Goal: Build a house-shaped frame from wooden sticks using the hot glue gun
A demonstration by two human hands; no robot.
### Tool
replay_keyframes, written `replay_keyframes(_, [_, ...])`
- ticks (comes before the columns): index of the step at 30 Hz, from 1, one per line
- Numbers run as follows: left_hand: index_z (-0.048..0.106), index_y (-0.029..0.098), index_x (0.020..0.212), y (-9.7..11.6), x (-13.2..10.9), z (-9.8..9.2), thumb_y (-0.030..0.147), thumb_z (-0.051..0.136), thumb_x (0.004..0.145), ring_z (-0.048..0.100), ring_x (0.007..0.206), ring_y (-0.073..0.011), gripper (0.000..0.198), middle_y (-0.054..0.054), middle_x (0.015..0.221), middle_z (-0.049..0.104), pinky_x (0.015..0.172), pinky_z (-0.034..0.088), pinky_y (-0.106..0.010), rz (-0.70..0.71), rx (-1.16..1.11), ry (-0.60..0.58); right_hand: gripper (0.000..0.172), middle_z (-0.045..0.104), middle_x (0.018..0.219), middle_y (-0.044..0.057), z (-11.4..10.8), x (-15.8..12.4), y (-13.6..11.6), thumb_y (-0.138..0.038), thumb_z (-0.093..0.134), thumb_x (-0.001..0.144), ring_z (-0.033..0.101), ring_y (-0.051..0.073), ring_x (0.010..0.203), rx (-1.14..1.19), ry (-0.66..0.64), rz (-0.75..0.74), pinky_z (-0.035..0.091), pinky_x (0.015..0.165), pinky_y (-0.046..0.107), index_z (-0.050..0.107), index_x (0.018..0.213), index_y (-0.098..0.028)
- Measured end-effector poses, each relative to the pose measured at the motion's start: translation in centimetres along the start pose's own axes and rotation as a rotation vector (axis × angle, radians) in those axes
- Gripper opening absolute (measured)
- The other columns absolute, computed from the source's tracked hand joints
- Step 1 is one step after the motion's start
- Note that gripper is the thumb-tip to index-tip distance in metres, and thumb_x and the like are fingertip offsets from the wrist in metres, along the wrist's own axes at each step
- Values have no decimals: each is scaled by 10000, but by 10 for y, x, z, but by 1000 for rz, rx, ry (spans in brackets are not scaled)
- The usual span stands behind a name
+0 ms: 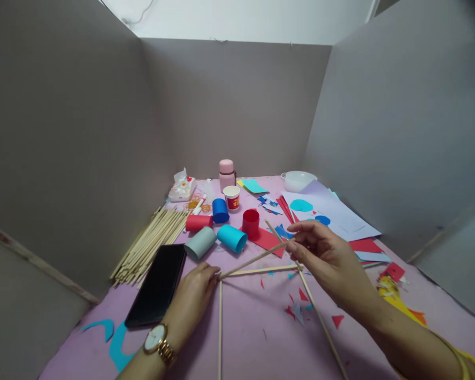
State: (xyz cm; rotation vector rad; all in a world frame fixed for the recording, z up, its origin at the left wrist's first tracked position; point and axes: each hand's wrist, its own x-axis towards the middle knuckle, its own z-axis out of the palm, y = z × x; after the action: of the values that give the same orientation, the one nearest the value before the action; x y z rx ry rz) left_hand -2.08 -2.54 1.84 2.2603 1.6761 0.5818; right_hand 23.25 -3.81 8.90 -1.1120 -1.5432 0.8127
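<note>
Thin wooden sticks stand out in front of me, meeting at a corner near the middle. My left hand (198, 290), wearing a gold watch (157, 339), is closed with its fingertips at this corner. My right hand (320, 258) pinches the far end of a slanting stick (257, 257), which rises from the corner toward the right. Below it, another stick (261, 271) runs almost level and meets a long diagonal stick (320, 319) near my right hand. From the corner a further stick (220, 327) points straight toward me. Whatever fastens the corner is hidden by my fingertips.
Left lie a stick pile (154, 240) and a black phone (158, 285). Ahead are several coloured paper tubes (232, 239), a paper cup (231, 198) and a pink bottle (227, 176). White paper (344, 216) and scraps (338, 321) lie right. Grey panels (237, 105) enclose the table.
</note>
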Motion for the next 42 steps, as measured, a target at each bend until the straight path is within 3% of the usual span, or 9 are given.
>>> replay_keyframes(19, [696, 193, 856, 0, 5, 1, 176, 384, 896, 625, 795, -179, 315, -69, 853, 642, 731, 446, -264, 3, 44, -44, 168, 581, 658, -20, 2, 13, 0, -281, 554, 851, 562, 150, 622, -142, -34, -100, 424, 548, 263, 557, 1011, -227])
replay_keyframes(35, [679, 214, 848, -9, 7, 2, 205, 380, 889, 646, 780, -194, 302, -60, 865, 632, 694, 474, -287, 34, 85, -64, 131, 611, 691, -12, 5, 20, -6, -214, 564, 840, 568, 138, 639, -90, -73, -125, 417, 538, 236, 577, 970, -213])
replay_keyframes(39, [631, 242, 1059, 3, 8, -7, 309, 484, 858, 628, 914, -227, 259, -72, 1039, 623, 781, 490, -334, 71, 55, 66, 88, 630, 711, -5, 5, 23, -7, -223, 556, 851, 585, 139, 652, -120, -86, -140, 429, 546, 237, 579, 936, -214])
replay_keyframes(42, [571, 259, 1159, 28, 16, -18, 394, 485, 868, 619, 857, -207, 332, -66, 1056, 622, 760, 504, -329, 160, -66, 173, 104, 620, 693, -18, 5, 26, -8, -216, 553, 856, 573, 133, 631, -134, -98, -165, 417, 540, 234, 573, 958, -216])
